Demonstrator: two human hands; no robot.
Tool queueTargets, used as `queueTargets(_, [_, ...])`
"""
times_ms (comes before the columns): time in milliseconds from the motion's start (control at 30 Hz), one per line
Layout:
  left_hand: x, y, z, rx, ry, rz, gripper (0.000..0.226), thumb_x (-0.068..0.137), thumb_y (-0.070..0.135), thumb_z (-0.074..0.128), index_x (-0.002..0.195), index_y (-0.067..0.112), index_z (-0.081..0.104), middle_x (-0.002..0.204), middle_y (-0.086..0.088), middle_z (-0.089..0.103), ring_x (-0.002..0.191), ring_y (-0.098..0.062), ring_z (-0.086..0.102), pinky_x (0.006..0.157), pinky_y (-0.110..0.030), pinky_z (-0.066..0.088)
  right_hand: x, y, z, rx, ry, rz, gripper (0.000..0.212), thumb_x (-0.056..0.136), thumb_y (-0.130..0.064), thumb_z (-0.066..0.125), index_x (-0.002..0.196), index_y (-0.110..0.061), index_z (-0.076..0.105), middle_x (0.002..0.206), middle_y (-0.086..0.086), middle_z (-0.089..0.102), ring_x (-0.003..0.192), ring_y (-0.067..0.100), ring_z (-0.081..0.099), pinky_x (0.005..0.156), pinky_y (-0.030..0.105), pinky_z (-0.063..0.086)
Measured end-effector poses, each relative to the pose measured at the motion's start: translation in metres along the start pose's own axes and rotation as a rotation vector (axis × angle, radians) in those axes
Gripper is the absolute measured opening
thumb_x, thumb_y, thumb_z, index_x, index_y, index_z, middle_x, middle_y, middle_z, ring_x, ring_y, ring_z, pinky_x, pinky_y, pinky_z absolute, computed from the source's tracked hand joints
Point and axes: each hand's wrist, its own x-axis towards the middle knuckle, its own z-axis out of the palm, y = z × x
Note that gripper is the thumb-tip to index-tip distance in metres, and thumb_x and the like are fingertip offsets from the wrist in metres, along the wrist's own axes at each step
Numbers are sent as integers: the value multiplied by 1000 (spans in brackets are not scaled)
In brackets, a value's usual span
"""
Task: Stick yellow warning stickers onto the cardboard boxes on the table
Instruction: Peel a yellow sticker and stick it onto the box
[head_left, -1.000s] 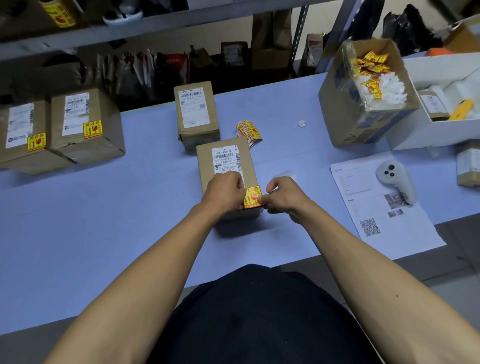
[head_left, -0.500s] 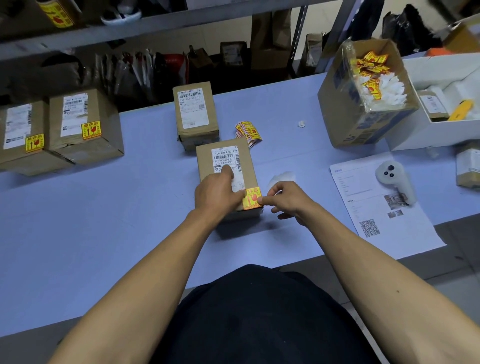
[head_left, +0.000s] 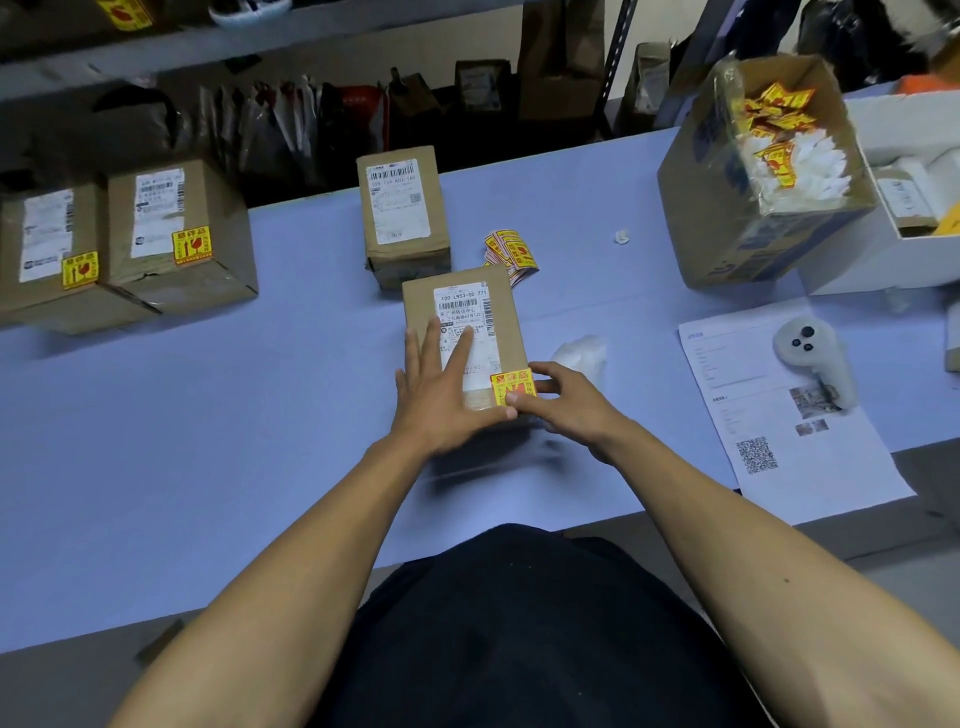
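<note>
Hands flat on a small box at the middle of the desk

Two stickered boxes (head_left: 124, 244) stand at the desk's (head_left: 208, 415) far left, an unstickered box (head_left: 402, 213) behind the centre one (head_left: 462, 332). The left hand (head_left: 441, 395) lies on that box's top, fingers straight over its label; the right hand (head_left: 563, 402) presses spread fingers on the yellow sticker (head_left: 511, 384) at the near right corner. Spare stickers (head_left: 511, 252) lie just beyond, a sticker-filled carton (head_left: 748, 171) farther right.
</note>
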Motion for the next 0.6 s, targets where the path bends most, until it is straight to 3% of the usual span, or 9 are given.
queueTargets(167, [-1,-5,-2,11,-9,34,119,69,73,69,157,32,0,163,1,-26,145,-24,-35,121,-55,-1,5,-11,7,-22,1,14,76,79,-43,81,141,-25,40,116,-3,62,100,10,62,70,22,45])
queueTargets(333, [-1,-11,-4,-6,-10,67,110,73,71,68,157,34,7,164,2,-21,147,-23,-30,122,-54,0,14,-22,17,-32,138,74,68,78,-60,72,128,-23,46,102,-1,65,93,18,65,63,30,49])
queueTargets(500, [-2,-19,-2,-125,107,95,88,85,55,68,156,28,24,166,0,-9,151,-19,-20,124,-42,3,14,-18,10,24,132,79,56,87,-61,61,124,-20,55,105,0,67,96,19,66,83,40,56])
queueTargets(600, [-5,-19,2,-158,160,29,93,84,57,68,157,27,18,166,0,-13,152,-18,-14,121,-37,6,14,-10,5,55,109,42,56,92,-58,57,134,-22,54,116,1,66,102,16,65,86,37,55])
